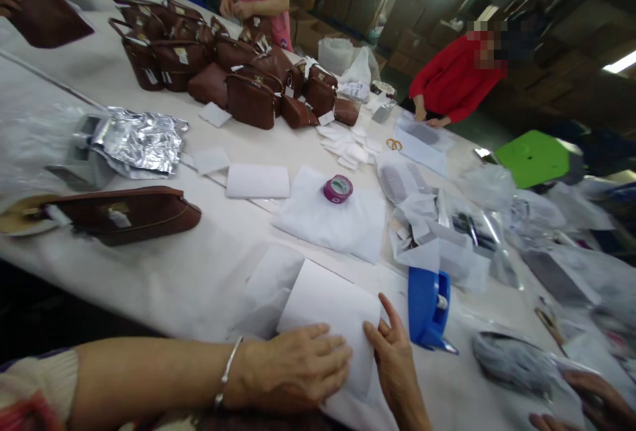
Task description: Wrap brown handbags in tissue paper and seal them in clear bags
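Observation:
A white sheet of paper or thin card, gently curved, lies in front of me on top of thin crumpled white wrapping. My left hand rests flat across the sheet's near part, fingers stretched out. At the sheet's right edge is my right hand, its thumb on top and its index finger extended along the border; the other fingers are partly hidden. A blue tape dispenser stands just right of that hand. Beyond the sheet, a purple roll of tape sits on a flat white pack.
Brown handbags crowd the far left of the table. Another brown bag and silver foil lie at left. Plastic-wrapped items cover the right. Co-workers stand opposite, one in red; another person's hands show at lower right.

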A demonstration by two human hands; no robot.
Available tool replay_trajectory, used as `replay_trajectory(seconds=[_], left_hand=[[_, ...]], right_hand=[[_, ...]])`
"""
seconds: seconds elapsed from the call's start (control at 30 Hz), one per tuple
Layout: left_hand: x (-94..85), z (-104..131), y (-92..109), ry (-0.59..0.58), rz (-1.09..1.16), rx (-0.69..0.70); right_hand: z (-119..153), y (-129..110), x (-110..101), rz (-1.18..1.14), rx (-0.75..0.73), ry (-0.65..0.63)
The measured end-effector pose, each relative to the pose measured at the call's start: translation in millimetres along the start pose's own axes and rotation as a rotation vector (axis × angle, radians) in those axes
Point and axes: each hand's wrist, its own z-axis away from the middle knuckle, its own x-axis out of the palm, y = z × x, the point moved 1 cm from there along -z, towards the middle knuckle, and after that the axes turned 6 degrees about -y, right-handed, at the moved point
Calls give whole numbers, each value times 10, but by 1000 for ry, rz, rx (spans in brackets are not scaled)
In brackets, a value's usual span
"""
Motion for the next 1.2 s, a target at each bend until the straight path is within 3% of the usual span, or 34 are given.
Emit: replay_trajectory(seconds=[0.13,0.3,0.47,0.6,0.77,0.87,1.0,1.1,1.2], left_hand=[[460,195,-153,-11,-66,-51],[809,415,-248,-35,-61,-141],[850,432,-288,-7,-13,-163],[836,407,-323,1,-23,-170],[941,436,-326,33,-62,-194],[1019,471,-322,81,-80,-213],[1032,478,-388,94,-63,-215],[984,435,-559,71,27,-191],[932,381,-820,-15,88,-268]], right_hand=[[-27,459,-99,87,-55,77],[-136,665,-53,359,-206,170],[-211,663,-137,773,-324,260],[-230,542,-112,1144,-656,339],[-369,475,124,1431,-884,110],[-494,481,268,1487,-923,-25],[-621,437,387,1404,-896,-101],[-685,445,414,1375,-869,-116],[-708,579,393,1354,-885,-52]])
